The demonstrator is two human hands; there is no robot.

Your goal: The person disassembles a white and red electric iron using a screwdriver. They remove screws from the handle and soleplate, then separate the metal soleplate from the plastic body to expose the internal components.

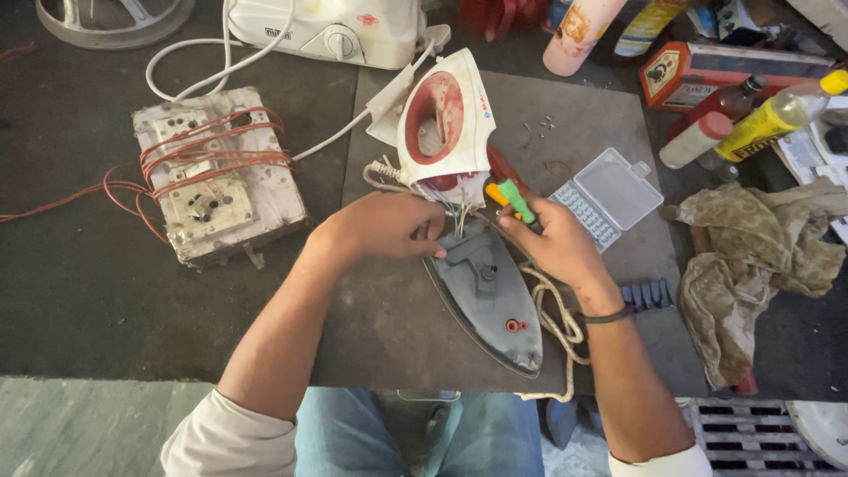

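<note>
Two bare hands meet over a dismantled clothes iron on a dark work mat. The iron's grey soleplate lies flat on the mat, nose toward the person, while its white and red upper housing is tipped up and back from the rear end, joined to the base only by a few thin coloured wires. The left hand is curled loosely, fingers resting on the rear of the soleplate beside the wires, steadying it. The right hand is closed around a green-handled screwdriver, its tip hidden behind the fingers near the same spot. The work looks to be at the stage of opening up the wiring at the iron's rear terminals; the next move likely calls for a steady base and a careful tool tip among those fine leads, without tugging them. A braided cord loops beside the soleplate. Nearby sit an open clear parts box, loose screws, a crumpled rag and a socket board wound with red wire
</note>
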